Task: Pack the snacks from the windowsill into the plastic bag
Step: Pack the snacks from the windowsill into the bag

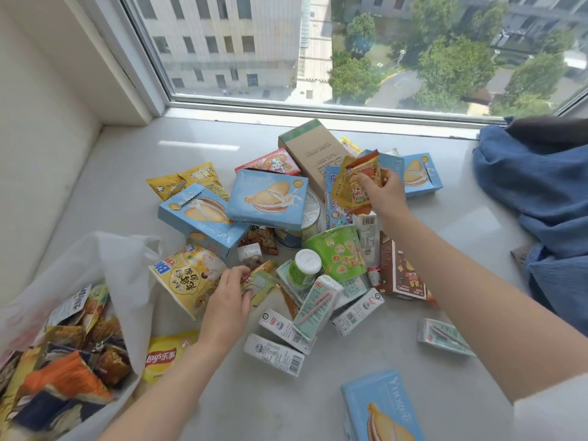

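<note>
A pile of snacks covers the pale windowsill (121, 173): blue biscuit boxes (270, 198), a brown carton (313, 152), a green cup (337, 253), small milk cartons (273, 354). My right hand (386, 192) grips two or three small packets, orange-red and yellow (358, 183), lifted above the pile. My left hand (227, 300) pinches a small green and gold packet (259, 281) low beside a yellow bag (187, 278). The white plastic bag (127, 268) lies open at the lower left with several packets (63, 370) inside.
A yellow Lay's chip bag (165, 356) lies next to the bag's mouth. Another blue biscuit box (381, 409) sits near the front edge. Blue cloth (537, 186) is heaped at the right. The window glass (350, 49) stands behind the pile.
</note>
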